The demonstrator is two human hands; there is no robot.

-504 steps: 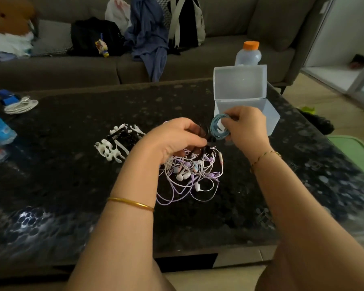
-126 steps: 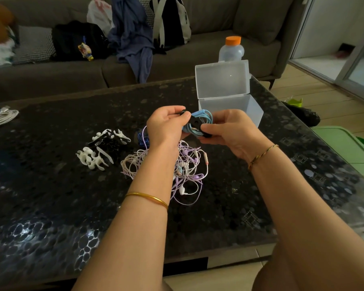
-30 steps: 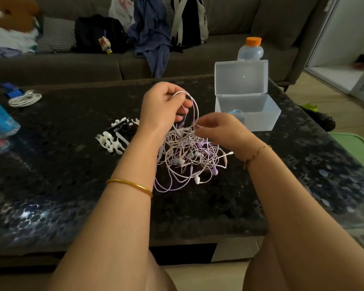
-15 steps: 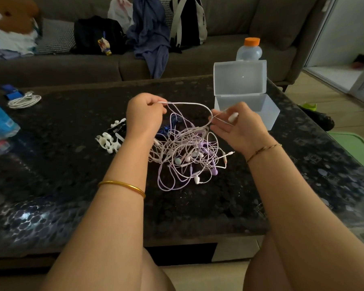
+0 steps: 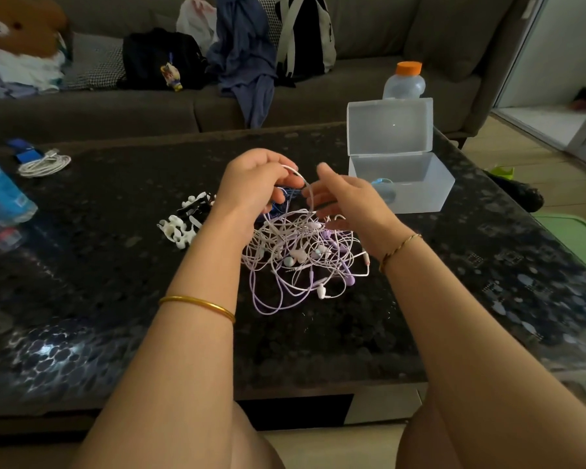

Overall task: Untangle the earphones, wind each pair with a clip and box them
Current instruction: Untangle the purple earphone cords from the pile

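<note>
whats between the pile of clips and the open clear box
Head view: both hands. The left hand pinches a white cord raised above the tangled earphones; the right hand is beside it, fingers extended, nearer the box.

Earphones [image 5: 301, 255]: a loose knot of white and lilac cords, lying flat, buds and plugs sticking out at the edges. One white loop [image 5: 293, 169] raised above the knot, pinched in the left hand [image 5: 254, 184]. Clips [image 5: 183, 225]: white and black, bunched just left of the knot. Box [image 5: 420, 198]: clear plastic, lid [image 5: 389, 126] standing upright, beyond the knot to the right. Inside, a wound blue pair [image 5: 383, 187].
</note>
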